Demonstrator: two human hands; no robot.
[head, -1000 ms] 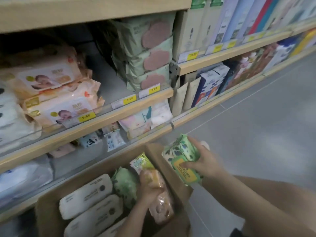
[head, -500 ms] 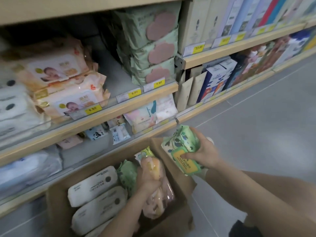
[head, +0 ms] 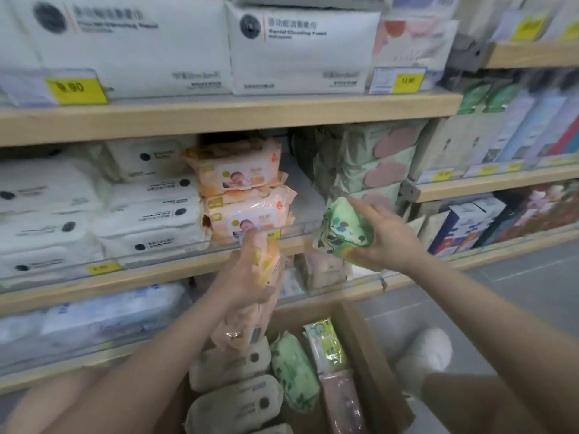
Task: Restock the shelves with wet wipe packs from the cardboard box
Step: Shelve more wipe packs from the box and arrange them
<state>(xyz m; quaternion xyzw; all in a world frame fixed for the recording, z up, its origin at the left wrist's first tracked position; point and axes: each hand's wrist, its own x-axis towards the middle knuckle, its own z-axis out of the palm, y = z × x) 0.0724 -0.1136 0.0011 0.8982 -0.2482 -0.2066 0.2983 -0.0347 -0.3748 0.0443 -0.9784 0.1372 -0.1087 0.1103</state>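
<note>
My left hand (head: 242, 281) grips an orange wet wipe pack (head: 261, 278), lifted up in front of the middle shelf edge (head: 175, 270), just below two matching orange packs (head: 247, 195) stacked there. My right hand (head: 383, 238) holds a green leaf-print pack (head: 343, 228) level with the same shelf, beside a stack of pale green packs with pink lids (head: 376, 167). Below my arms the open cardboard box (head: 372, 355) holds white, green and pink packs.
White packs (head: 94, 208) fill the left of the middle shelf, with a gap (head: 307, 195) between the orange and pale green stacks. Large white packs (head: 219, 45) line the top shelf. Boxed goods (head: 470, 227) stand at right. My white shoe (head: 426, 355) is on the grey floor.
Both hands rose from the box to the middle shelf, each carrying its pack. The view tilted upward, showing the top shelf.
</note>
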